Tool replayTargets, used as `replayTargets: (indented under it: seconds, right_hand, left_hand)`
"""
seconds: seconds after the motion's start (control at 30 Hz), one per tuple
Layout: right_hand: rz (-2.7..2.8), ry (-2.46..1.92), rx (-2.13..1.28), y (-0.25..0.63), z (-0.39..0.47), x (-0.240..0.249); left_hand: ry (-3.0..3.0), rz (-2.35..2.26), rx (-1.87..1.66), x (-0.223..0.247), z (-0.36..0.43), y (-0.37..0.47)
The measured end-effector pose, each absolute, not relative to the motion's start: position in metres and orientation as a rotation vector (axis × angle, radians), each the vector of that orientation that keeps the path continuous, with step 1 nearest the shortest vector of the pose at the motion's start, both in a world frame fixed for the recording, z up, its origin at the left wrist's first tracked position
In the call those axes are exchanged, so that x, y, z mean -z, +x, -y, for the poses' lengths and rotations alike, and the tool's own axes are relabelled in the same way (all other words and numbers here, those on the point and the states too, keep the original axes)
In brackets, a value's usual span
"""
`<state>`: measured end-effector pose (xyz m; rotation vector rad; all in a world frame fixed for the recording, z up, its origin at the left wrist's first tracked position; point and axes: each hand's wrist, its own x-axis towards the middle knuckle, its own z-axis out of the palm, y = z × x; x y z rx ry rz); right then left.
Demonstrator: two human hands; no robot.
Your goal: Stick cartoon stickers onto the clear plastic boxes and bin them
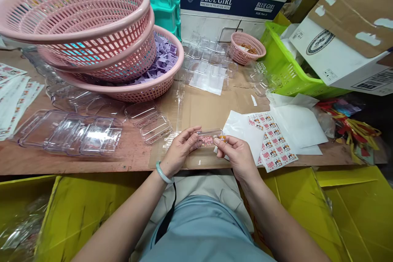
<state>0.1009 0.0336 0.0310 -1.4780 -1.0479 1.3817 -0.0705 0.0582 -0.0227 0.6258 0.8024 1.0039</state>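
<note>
A small clear plastic piece point(209, 134) with a pink and orange sticker on it is held between my hands over the table's front edge. My left hand point(181, 150), with a pale bangle at its wrist, grips the piece's left end between thumb and fingers. On the right end, the thumb and fingers of my right hand point(236, 154) pinch the piece at the orange part of the sticker. Just right of my right hand lie printed sticker sheets point(278, 147) and white backing paper point(241, 129).
Stacked pink baskets point(135, 14), the lowest with purple parts point(164, 55), stand at the back left. Clear plastic cases point(82, 135) lie left. A small pink basket point(241, 55), a green basket point(288, 69) and an open carton point(340, 57) are at the back right.
</note>
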Motion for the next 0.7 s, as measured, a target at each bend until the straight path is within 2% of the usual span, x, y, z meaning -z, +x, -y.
replayTargets:
  seconds: [0.7]
  right_hand:
    - [1.101,-1.515,-1.332,0.0991,-0.0337,-0.0311]
  left_hand:
    - [0.625,-0.814,-1.01,0.0201,-0.0584,-0.0693]
